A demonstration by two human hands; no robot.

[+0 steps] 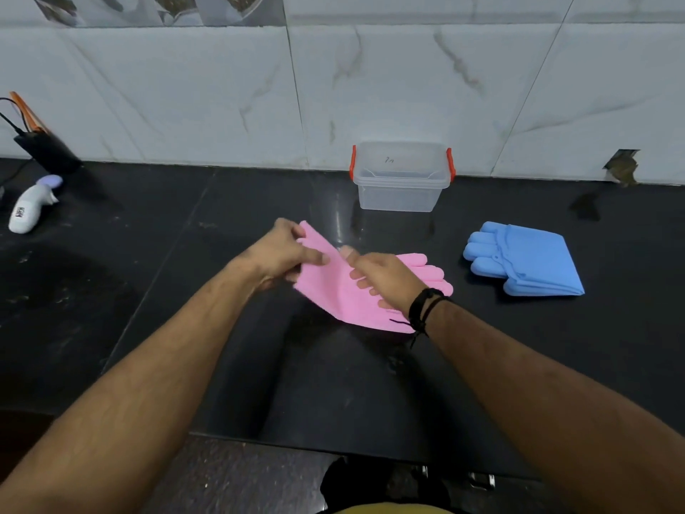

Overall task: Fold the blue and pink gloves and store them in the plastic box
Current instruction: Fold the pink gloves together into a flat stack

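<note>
The pink gloves (pixel 335 287) lie on the black counter in front of me, their finger ends pointing right. My left hand (pixel 280 252) pinches the cuff end and lifts it off the counter, bending it over to the right. My right hand (pixel 381 278) rests on the middle of the pink gloves with fingers curled over the raised flap. The blue gloves (pixel 530 259) lie folded flat to the right, untouched. A clear plastic box (pixel 400 187) with red clips stands open at the back, against the wall.
The black counter (pixel 185 291) meets a marble-tiled wall. At the far left lie a white handheld device (pixel 31 205) and a black holder (pixel 48 150) with a cable. The counter's front edge runs just below my forearms.
</note>
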